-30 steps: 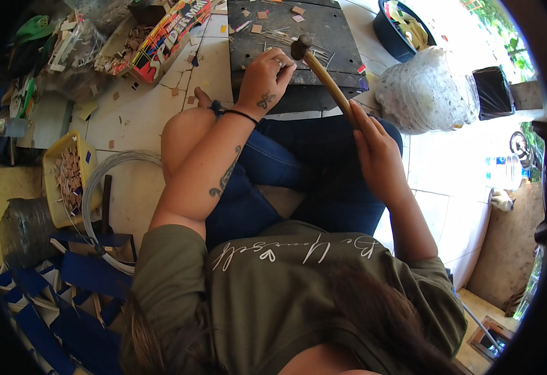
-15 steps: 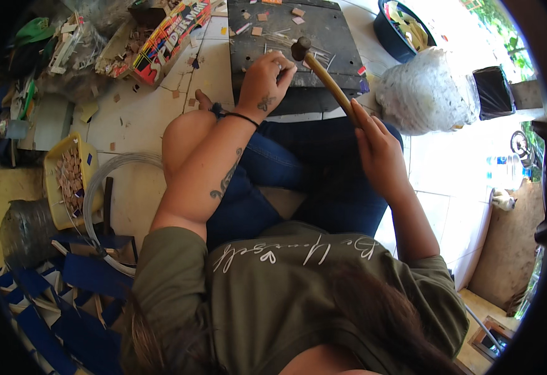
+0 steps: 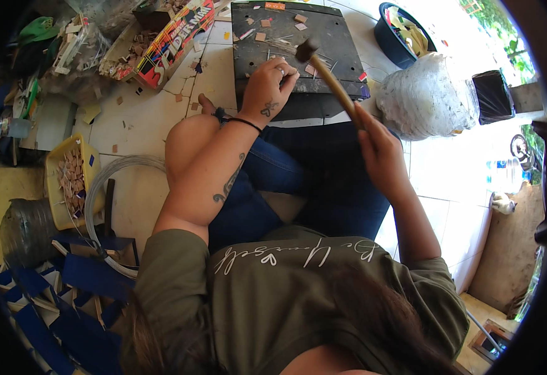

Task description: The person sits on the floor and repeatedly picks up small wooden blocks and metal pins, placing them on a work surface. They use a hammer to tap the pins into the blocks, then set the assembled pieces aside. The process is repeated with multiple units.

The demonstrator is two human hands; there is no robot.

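My left hand (image 3: 272, 87) rests at the near edge of a dark, worn work block (image 3: 330, 37), its thumb and fingers pinched together. Whatever is between those fingertips is too small or hidden to make out. In my right hand (image 3: 383, 153) is a hammer (image 3: 335, 82), gripped low on its wooden handle. The hammer head hangs above the block, just right of my left fingertips and apart from them. Thin metal rods (image 3: 283, 45) and small wooden squares (image 3: 260, 37) lie scattered on the block.
A yellow basket (image 3: 95, 169) of wooden pieces stands at the left beside a wire coil (image 3: 95, 215). Blue boxes (image 3: 92, 275) are stacked at lower left. A printed carton (image 3: 176, 47) is at far left. A dark tub (image 3: 389, 47) and a plastic-wrapped bundle (image 3: 426, 94) stand right of the block.
The whole view has shifted slightly. My hands keep their grips, and the hammer stays raised in nearly the same place over the block.
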